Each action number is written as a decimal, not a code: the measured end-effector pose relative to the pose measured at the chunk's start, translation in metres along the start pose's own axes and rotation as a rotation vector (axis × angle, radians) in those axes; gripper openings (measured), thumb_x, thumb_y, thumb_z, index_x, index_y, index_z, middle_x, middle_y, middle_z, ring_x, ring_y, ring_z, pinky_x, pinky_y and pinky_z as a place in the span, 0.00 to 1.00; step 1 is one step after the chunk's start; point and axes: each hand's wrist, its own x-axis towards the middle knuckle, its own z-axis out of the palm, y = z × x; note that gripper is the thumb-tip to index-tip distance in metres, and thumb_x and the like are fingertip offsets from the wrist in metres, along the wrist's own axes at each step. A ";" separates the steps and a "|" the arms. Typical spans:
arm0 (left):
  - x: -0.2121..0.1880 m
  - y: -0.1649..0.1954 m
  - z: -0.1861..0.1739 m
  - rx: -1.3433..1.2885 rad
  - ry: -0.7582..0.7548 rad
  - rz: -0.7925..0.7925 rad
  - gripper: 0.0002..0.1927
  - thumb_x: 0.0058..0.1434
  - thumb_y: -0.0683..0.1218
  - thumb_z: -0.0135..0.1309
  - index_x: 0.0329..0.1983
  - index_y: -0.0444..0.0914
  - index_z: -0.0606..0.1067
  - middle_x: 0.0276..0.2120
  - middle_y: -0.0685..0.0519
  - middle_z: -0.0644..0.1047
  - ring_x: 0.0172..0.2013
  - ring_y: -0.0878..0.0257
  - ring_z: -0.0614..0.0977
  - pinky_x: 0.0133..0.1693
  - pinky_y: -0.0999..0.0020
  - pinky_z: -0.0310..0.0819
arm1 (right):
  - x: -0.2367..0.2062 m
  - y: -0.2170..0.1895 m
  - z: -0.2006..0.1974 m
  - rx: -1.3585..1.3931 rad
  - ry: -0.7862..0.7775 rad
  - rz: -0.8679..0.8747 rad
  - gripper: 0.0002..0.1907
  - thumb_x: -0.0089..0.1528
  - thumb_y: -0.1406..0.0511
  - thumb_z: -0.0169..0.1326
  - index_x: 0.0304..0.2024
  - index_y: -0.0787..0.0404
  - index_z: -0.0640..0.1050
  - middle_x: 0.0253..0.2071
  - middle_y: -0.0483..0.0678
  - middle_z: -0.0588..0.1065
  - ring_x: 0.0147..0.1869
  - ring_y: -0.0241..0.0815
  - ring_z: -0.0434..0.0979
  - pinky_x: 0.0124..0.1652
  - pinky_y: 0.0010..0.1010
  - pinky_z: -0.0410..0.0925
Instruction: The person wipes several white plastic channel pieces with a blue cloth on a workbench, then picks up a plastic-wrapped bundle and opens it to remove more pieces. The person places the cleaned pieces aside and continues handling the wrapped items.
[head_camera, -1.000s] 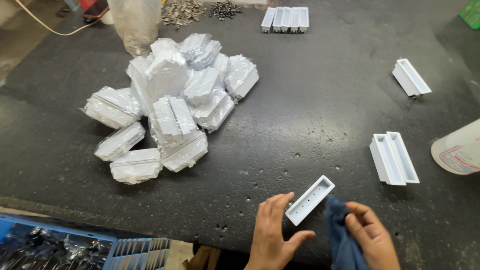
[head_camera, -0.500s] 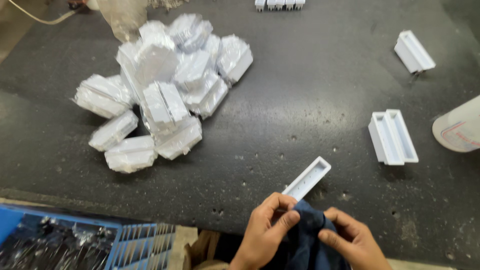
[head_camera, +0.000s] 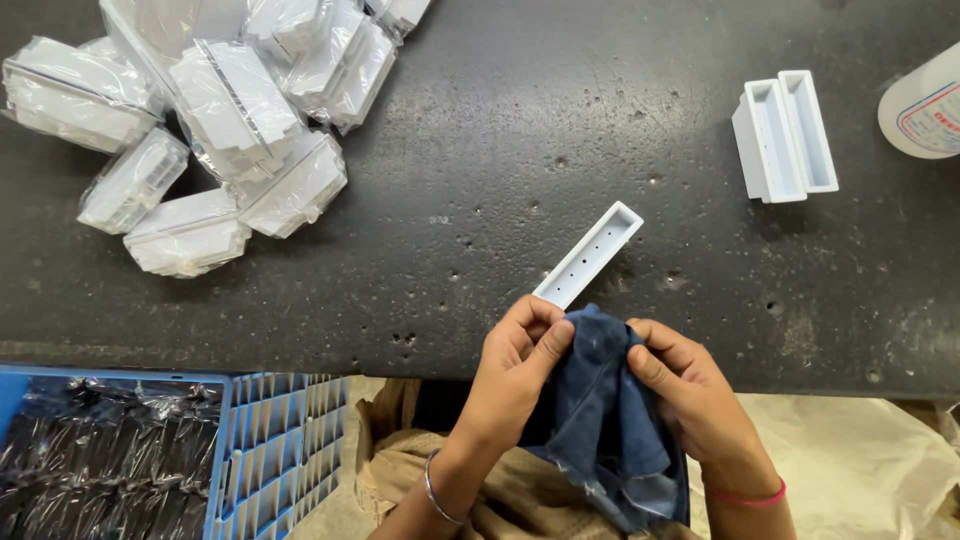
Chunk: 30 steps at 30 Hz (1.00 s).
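My left hand grips the near end of a long white plastic channel piece with small holes along its floor; the piece points up and to the right over the dark table. The same fingers also pinch a dark blue cloth. My right hand holds the other side of that cloth, which hangs down toward my lap and covers the near end of the white piece.
A pile of white parts in clear plastic bags lies at the upper left. Two white channel pieces sit side by side at the right, near a white container. A blue crate with bagged dark parts stands below the table edge.
The view has dropped and moved closer. Both hands have closed on the blue cloth around the near end of the white piece, which stayed in my left hand.
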 end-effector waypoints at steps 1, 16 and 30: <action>0.000 0.001 0.002 0.064 0.020 0.052 0.08 0.72 0.45 0.54 0.43 0.35 0.71 0.36 0.60 0.75 0.38 0.75 0.74 0.42 0.79 0.69 | 0.000 0.000 0.000 -0.078 0.004 -0.027 0.16 0.65 0.63 0.55 0.50 0.68 0.77 0.46 0.45 0.78 0.50 0.33 0.75 0.51 0.27 0.69; -0.013 -0.010 0.016 0.203 0.000 -0.024 0.09 0.66 0.44 0.58 0.42 0.35 0.72 0.33 0.59 0.78 0.35 0.75 0.77 0.39 0.79 0.72 | -0.017 0.006 0.012 0.052 0.050 -0.160 0.17 0.66 0.63 0.52 0.52 0.69 0.75 0.62 0.56 0.74 0.60 0.43 0.76 0.57 0.36 0.70; 0.024 0.011 -0.026 0.978 0.283 0.642 0.26 0.52 0.43 0.68 0.53 0.34 0.73 0.46 0.46 0.78 0.48 0.49 0.80 0.50 0.58 0.74 | 0.042 -0.058 0.046 -1.345 0.453 -0.787 0.16 0.59 0.70 0.61 0.49 0.64 0.77 0.53 0.55 0.75 0.57 0.52 0.77 0.56 0.37 0.69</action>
